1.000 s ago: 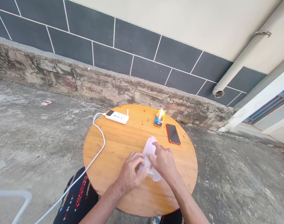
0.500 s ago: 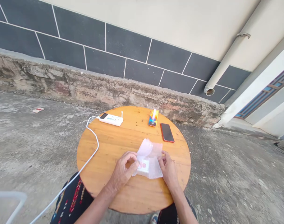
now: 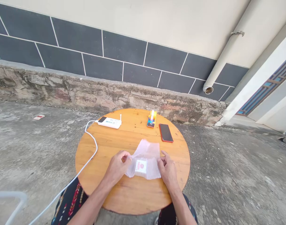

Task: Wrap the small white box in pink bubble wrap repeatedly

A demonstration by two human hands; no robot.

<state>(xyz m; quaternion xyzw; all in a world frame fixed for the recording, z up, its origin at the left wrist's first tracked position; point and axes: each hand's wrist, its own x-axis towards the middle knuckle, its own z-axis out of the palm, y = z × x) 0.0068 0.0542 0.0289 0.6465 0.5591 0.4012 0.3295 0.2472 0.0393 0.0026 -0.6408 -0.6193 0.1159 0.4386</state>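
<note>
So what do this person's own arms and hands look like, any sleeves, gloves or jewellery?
The left hand and right hand are bare, without gloves. The forearms show no sleeves, watch or bracelet. Rings can't be ruled out at this size. Lower down, dark clothing with red and pale patterning shows.

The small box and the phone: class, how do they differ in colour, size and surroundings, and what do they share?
The small box is white with reddish print; the phone is dark with a red edge. The small box looks shorter than the phone. The small box lies amid a thin wrap, while the phone lies unwrapped. Both are on the wooden table.
</note>
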